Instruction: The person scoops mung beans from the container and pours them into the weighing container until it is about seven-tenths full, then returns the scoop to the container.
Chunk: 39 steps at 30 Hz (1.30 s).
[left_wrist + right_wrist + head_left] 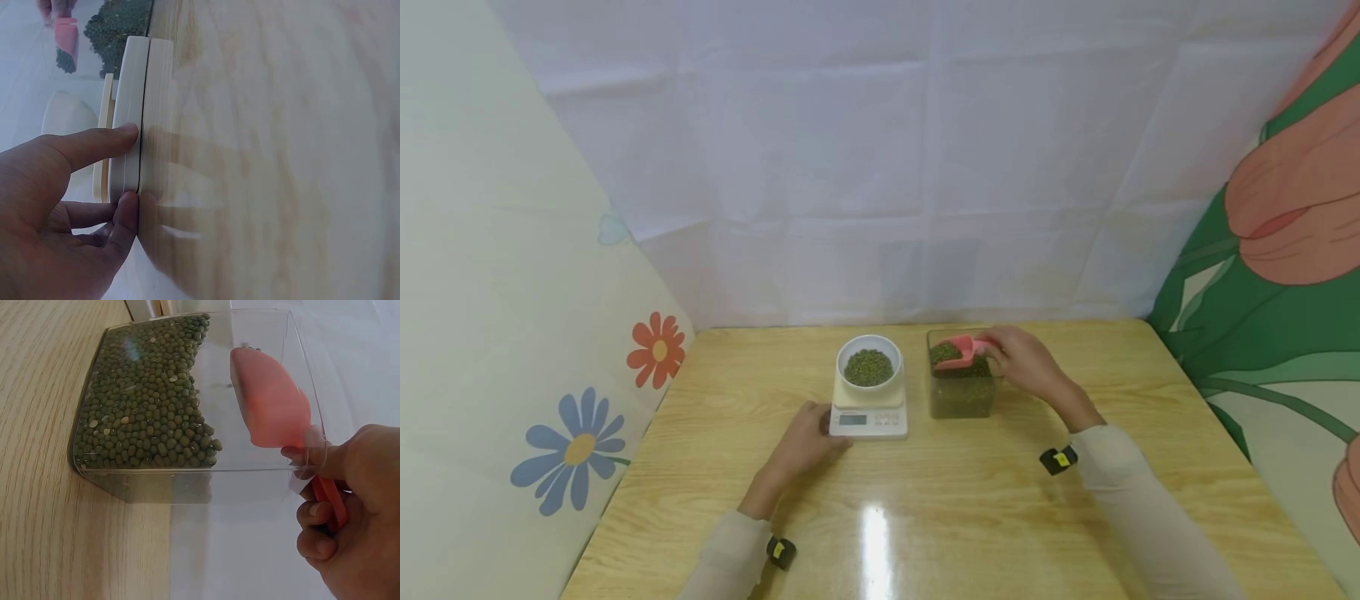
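Note:
A white kitchen scale (891, 429) with a small display stands at the middle of the table. On its platform sits a white bowl (868, 342) holding green mung beans (868, 368). My left hand (802, 439) grips the scale's near left corner, thumb and fingertips against its edge in the left wrist view. To the right stands a clear square container (961, 406) partly filled with mung beans (144, 406). My right hand (1026, 360) holds a pink scoop (269, 403) by its handle, at the container's top. Beans fill the scoop in the head view.
The wooden table (970, 508) runs up to a white sheet (820, 167) at the back. Flower-painted panels flank it, one at the left (475, 292) and one at the right (1292, 317). Each wrist wears a small black device.

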Motion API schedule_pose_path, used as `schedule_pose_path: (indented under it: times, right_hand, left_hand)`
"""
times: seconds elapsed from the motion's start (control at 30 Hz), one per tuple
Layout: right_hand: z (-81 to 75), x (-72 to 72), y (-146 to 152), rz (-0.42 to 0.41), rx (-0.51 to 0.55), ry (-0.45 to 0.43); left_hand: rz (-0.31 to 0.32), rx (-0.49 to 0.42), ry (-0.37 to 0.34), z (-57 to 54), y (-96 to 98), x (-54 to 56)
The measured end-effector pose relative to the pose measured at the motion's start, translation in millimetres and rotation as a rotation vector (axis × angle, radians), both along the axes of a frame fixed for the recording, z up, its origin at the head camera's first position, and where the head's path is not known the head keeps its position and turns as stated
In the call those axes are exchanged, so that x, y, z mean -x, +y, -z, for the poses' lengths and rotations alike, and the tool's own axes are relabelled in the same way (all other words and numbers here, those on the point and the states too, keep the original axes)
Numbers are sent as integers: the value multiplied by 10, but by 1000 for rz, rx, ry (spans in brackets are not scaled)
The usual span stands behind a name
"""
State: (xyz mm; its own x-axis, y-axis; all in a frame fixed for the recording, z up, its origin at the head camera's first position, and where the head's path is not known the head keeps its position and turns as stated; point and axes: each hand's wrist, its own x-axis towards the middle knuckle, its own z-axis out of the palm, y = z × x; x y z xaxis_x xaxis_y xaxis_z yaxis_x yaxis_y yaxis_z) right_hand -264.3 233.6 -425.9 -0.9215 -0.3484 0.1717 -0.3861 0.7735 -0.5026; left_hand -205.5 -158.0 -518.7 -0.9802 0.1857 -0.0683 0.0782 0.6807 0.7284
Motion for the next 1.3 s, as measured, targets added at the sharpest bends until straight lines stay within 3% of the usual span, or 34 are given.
schedule_pose_path:
  times: [0.47,1.3]
  right_hand:
    - [-17,-23,36,28,12,48]
    - [-23,-4,117,52,36,34]
  left_hand:
    - [2,3,3,9,0,9]
    - [3,-3,0,-10,5,-8]
